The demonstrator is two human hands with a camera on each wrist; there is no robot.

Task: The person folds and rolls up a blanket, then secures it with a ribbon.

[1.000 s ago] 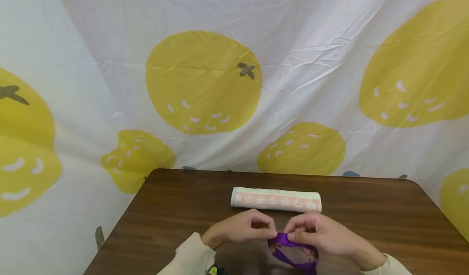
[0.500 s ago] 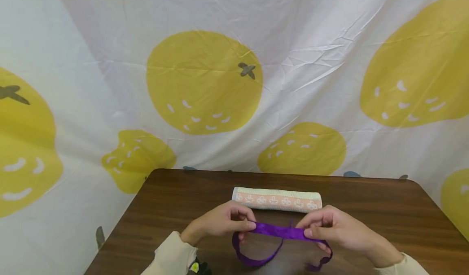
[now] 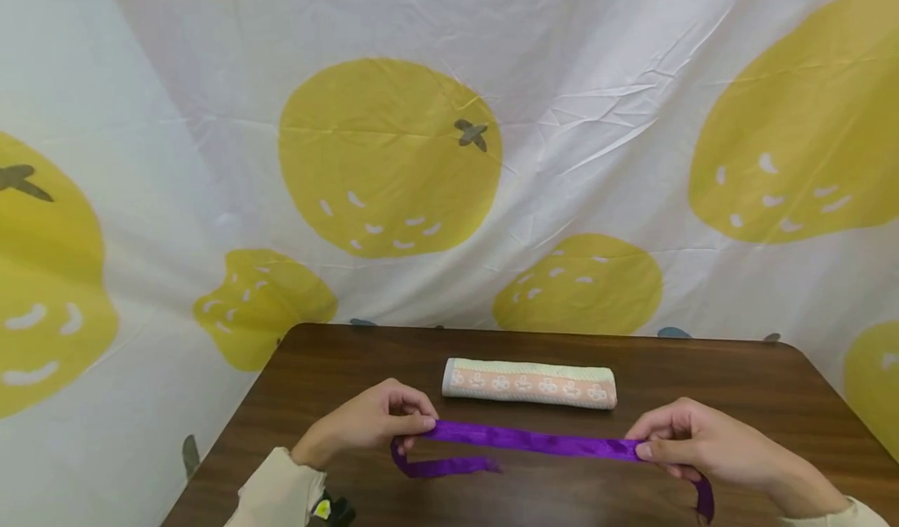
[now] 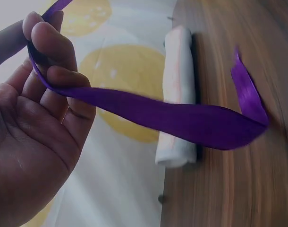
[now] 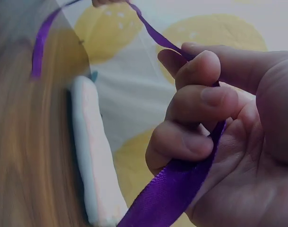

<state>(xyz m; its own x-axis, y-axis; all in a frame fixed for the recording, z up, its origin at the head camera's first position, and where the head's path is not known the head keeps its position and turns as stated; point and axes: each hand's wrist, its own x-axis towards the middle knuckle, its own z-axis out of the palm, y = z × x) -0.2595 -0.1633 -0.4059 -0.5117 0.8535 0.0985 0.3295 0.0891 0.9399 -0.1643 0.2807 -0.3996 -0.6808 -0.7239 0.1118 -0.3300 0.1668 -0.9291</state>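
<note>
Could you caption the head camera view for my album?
Left hand and right hand hold a purple ribbon straight between them, a rolled towel lying beyond.

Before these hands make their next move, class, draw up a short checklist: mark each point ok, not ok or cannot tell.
1. Left fingers pinching the ribbon: ok.
2. Right fingers pinching the ribbon: ok.
3. Ribbon straight between the hands: ok.
4. Ribbon straight along its whole length: not ok; loose parts bend away beyond both hands.
5. Rolled towel lying on the table: ok.
6. Right-hand ribbon tip touching the table: cannot tell.
</note>
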